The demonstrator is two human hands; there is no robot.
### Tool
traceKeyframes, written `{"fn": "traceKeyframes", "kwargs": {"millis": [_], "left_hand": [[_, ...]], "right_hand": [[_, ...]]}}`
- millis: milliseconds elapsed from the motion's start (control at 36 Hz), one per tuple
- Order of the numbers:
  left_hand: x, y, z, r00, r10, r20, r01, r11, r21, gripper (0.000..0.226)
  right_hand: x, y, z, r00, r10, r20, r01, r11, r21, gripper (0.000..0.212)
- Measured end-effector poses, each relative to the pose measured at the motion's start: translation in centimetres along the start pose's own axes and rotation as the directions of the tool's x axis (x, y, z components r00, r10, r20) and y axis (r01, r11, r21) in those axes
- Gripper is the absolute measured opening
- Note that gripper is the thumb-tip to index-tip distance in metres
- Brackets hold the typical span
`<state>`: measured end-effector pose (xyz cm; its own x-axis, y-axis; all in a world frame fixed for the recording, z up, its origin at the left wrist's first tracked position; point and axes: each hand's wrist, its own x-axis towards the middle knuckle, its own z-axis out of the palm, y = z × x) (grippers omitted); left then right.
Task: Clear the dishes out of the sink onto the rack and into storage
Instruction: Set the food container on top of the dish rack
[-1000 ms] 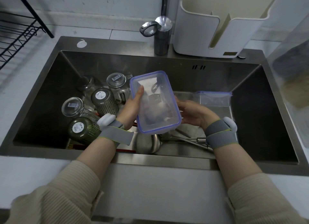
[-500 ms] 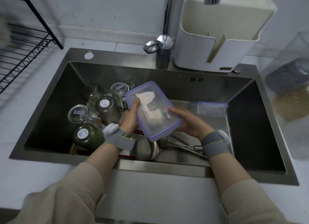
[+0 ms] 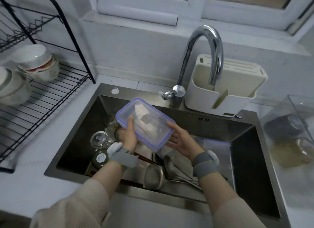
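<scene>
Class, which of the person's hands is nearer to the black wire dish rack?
Left. The left hand grips the container's rack-side edge; the right hand holds its far side, farther from the dish rack.

You wore a loose, ribbed beige knit top, its sleeves pushed back up your forearms and bunched wide at the cuffs. Each wrist carried a grey fabric strap, edged with a thin pale line and wrapped snugly just behind your left hand (image 3: pixel 128 137) and right hand (image 3: pixel 182 143). A smooth, rounded white pod sat on the outer side of each strap. Your hands themselves were bare, with no rings showing.
</scene>
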<state>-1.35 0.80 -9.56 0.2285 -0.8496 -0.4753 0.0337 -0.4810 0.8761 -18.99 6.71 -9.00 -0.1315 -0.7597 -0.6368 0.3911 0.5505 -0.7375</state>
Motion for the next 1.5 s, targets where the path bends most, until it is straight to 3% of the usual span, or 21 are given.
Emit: {"fn": "traceKeyframes", "kwargs": {"millis": [139, 361, 556, 750, 1000, 1167, 1250, 1361, 1500], "left_hand": [[-0.3, 4.2, -1.5, 0.998, 0.024, -0.062, -0.019, 0.997, 0.074, 0.079], [-0.3, 9.7, -4.0, 0.985, -0.118, -0.129, 0.110, 0.991, -0.073, 0.112], [-0.5, 15.8, -6.5, 0.982, 0.003, -0.188, -0.022, 0.994, -0.103, 0.089], [-1.4, 23.7, -7.9, 0.988, 0.030, -0.149, -0.064, 0.970, -0.234, 0.090], [0.2, 32.0, -11.9, 0.974, 0.183, -0.135, -0.207, 0.959, -0.192, 0.087], [3.4, 36.1, -15.6, 0.977, 0.192, -0.097, -0.208, 0.959, -0.194, 0.071], [6.1, 37.7, -18.0, 0.979, 0.177, -0.097, -0.189, 0.972, -0.139, 0.079], [9.2, 39.5, -20.6, 0.984, 0.160, -0.083, -0.172, 0.971, -0.166, 0.075], [11.9, 40.7, -23.7, 0.994, 0.084, -0.067, -0.096, 0.972, -0.212, 0.088]], "right_hand": [[-0.5, -2.7, 4.1, 0.994, -0.062, -0.089, 0.067, 0.997, 0.048, 0.036], [-0.9, -6.5, 11.4, 0.953, -0.161, -0.258, 0.184, 0.981, 0.068, 0.055], [-1.3, -10.9, 15.5, 0.945, -0.251, -0.209, 0.263, 0.964, 0.031, 0.074], [-5.2, -17.3, 19.3, 0.933, -0.311, -0.179, 0.321, 0.947, 0.030, 0.040], [-7.4, -24.5, 25.8, 0.927, -0.368, -0.067, 0.368, 0.930, -0.013, 0.032], [-6.5, -27.0, 30.9, 0.935, -0.354, -0.015, 0.354, 0.935, 0.009, 0.027], [-5.7, -27.6, 34.0, 0.935, -0.353, 0.027, 0.353, 0.936, 0.002, 0.030], [-4.3, -28.1, 37.5, 0.924, -0.377, 0.061, 0.379, 0.925, -0.015, 0.033], [-2.5, -27.5, 41.4, 0.919, -0.381, 0.098, 0.386, 0.922, -0.027, 0.030]]}}
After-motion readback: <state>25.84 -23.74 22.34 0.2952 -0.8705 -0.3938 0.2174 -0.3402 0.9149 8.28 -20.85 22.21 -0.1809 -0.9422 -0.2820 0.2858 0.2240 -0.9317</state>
